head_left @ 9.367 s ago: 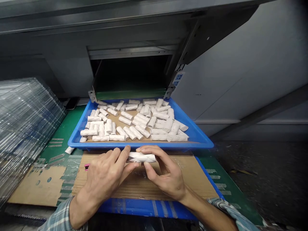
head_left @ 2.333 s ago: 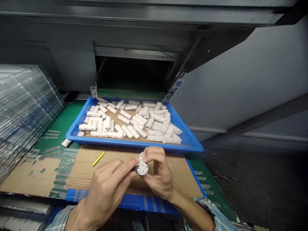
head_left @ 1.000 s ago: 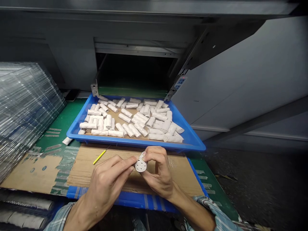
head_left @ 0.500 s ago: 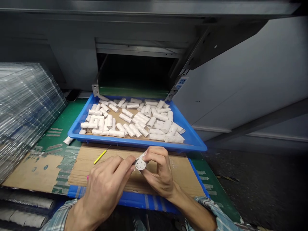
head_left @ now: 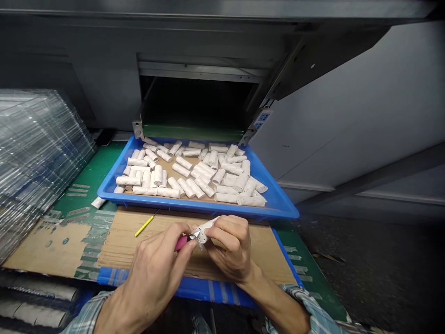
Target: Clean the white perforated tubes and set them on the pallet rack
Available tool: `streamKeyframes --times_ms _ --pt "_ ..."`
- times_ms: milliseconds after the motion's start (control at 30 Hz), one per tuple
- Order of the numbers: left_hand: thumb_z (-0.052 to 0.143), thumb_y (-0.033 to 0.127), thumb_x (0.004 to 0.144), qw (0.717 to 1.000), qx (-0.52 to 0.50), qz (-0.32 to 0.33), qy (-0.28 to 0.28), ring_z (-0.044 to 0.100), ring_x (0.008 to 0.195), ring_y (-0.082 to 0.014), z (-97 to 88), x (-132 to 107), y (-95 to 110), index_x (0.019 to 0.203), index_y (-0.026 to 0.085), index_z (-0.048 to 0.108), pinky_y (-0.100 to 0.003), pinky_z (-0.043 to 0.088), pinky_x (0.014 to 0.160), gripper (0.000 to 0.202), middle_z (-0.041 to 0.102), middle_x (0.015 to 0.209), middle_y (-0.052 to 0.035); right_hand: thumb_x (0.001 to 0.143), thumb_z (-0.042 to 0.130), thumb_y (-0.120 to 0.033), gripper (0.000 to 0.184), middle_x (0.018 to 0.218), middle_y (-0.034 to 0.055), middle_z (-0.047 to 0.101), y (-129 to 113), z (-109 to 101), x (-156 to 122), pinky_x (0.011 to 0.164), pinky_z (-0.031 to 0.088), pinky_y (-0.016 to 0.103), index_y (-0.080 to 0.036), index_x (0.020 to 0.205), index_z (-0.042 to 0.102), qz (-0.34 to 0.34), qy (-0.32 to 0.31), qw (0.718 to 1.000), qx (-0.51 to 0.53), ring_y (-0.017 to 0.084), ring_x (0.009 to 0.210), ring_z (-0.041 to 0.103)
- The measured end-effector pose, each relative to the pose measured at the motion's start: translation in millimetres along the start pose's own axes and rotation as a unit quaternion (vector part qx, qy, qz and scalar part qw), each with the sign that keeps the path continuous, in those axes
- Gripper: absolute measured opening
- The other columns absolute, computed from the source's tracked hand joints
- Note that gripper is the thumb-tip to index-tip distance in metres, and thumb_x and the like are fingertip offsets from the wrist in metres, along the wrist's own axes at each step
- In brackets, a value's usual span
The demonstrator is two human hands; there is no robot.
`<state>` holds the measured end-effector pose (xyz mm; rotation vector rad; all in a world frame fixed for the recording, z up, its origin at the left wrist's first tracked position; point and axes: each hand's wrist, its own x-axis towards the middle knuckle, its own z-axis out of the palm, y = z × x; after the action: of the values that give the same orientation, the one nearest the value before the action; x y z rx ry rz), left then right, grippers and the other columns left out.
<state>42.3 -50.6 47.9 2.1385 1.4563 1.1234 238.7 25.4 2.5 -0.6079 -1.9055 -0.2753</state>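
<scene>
My left hand [head_left: 156, 264] is closed around a small pink-handled knife [head_left: 181, 242], its metal tip against the near end of a white cylinder. That white cylinder [head_left: 208, 224], with small holes in its end face, is pinched between the thumb and fingers of my right hand [head_left: 231, 246]. A little loose white material hangs below the cut end. Both hands are just above a brown cardboard sheet [head_left: 274, 253]. To the left on the cardboard lies a thin yellow-handled pick [head_left: 144, 226].
Beyond the cardboard stands a blue tray [head_left: 208, 211] holding many similar white cylinders. Behind it is a green conveyor belt [head_left: 193, 133] in a machine opening. Stacked clear plastic trays [head_left: 38, 153] stand left. A phone [head_left: 104, 137] and a stray white piece [head_left: 98, 202] lie nearby.
My left hand has turned, so the pink handle now shows between its fingers and the metal tip meets the cylinder's end. The cylinder has tilted, showing more of its side.
</scene>
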Motion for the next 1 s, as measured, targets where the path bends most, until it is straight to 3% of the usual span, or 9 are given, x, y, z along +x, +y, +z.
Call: streamKeyframes --times_ms 133,300,333,400,467,600,767,867,1000 --pt "0.055 0.03 0.109 0.98 -0.158 -0.113 -0.039 0.07 0.08 -0.0148 1.8 4 0 0.109 0.023 0.057 -0.024 0.053 0.072 0.007 0.071 0.091 -0.001 0.09 0.072 -0.002 0.031 0.087 0.0 0.069 2 -2 -3 0.074 0.053 0.035 -0.027 0.106 0.066 -0.032 -0.001 0.999 -0.036 0.019 0.081 0.068" --pt "0.049 0.049 0.111 0.887 -0.41 -0.197 -0.085 0.044 0.054 -0.0088 3.4 2 -3 0.11 0.021 0.053 -0.017 0.039 0.048 0.028 0.048 0.068 0.0066 0.092 0.07 -0.002 0.033 0.089 -0.0005 0.069 1 -2 -1 0.074 0.055 0.035 -0.03 0.109 0.066 -0.031 -0.002 0.999 -0.043 0.019 0.082 0.067" --pt "0.047 0.05 0.112 0.893 -0.405 -0.186 -0.07 0.043 0.054 -0.0089 4.0 1 -5 0.115 0.021 0.054 -0.017 0.038 0.047 0.03 0.046 0.068 0.0066 0.091 0.07 -0.002 0.035 0.09 0.0001 0.068 1 -2 0 0.074 0.056 0.036 -0.03 0.111 0.065 -0.016 0.003 0.999 -0.03 0.019 0.082 0.066" --pt "0.047 0.046 0.113 0.939 -0.315 -0.134 -0.022 0.049 0.059 -0.0101 6.2 -1 -8 0.13 0.021 0.057 -0.018 0.044 0.052 0.032 0.052 0.074 0.0037 0.089 0.073 -0.003 0.04 0.095 0.002 0.067 0 -3 2 0.073 0.057 0.037 -0.029 0.118 0.063 0.017 0.007 1.0 0.007 0.021 0.083 0.066" --pt "0.052 0.038 0.112 0.984 -0.176 -0.034 0.011 0.058 0.066 -0.0123 9.4 -3 -11 0.146 0.022 0.055 -0.02 0.051 0.061 0.038 0.062 0.083 -0.0006 0.089 0.076 -0.005 0.045 0.099 0.0044 0.066 0 -3 4 0.072 0.059 0.039 -0.026 0.125 0.06 0.032 0.004 0.998 0.048 0.023 0.086 0.065" --pt "0.051 0.026 0.111 0.982 -0.036 0.18 -0.03 0.065 0.063 -0.0146 15.0 -2 -14 0.152 0.02 0.053 -0.023 0.053 0.06 0.042 0.069 0.079 -0.0012 0.092 0.077 -0.01 0.046 0.101 0.0065 0.065 -3 -3 5 0.072 0.06 0.042 -0.023 0.131 0.056 0.067 0.002 0.992 0.106 0.025 0.087 0.066" --pt "0.051 0.022 0.111 0.981 -0.073 0.178 -0.024 0.067 0.06 -0.0136 11.7 -2 -13 0.154 0.016 0.049 -0.024 0.053 0.061 0.044 0.074 0.078 -0.001 0.093 0.076 -0.011 0.044 0.101 0.0068 0.064 -7 -3 6 0.074 0.061 0.043 -0.023 0.13 0.056 0.099 -0.006 0.983 0.152 0.025 0.087 0.067" --pt "0.05 0.022 0.112 0.972 -0.109 0.202 -0.041 0.068 0.061 -0.0127 7.0 -1 -14 0.145 0.02 0.058 -0.023 0.054 0.063 0.034 0.075 0.079 -0.0005 0.091 0.076 -0.008 0.045 0.1 0.0064 0.065 -9 -3 6 0.075 0.062 0.042 -0.022 0.13 0.056 0.113 -0.011 0.979 0.17 0.025 0.088 0.066" --pt "0.05 0.025 0.112 0.979 -0.1 0.174 -0.031 0.065 0.055 -0.0123 1.6 2 -14 0.15 0.018 0.055 -0.022 0.052 0.058 0.04 0.072 0.073 0.0 0.094 0.075 -0.01 0.042 0.102 0.0073 0.065 -9 -4 5 0.078 0.062 0.042 -0.022 0.129 0.056 0.118 -0.009 0.974 0.192 0.025 0.091 0.066"
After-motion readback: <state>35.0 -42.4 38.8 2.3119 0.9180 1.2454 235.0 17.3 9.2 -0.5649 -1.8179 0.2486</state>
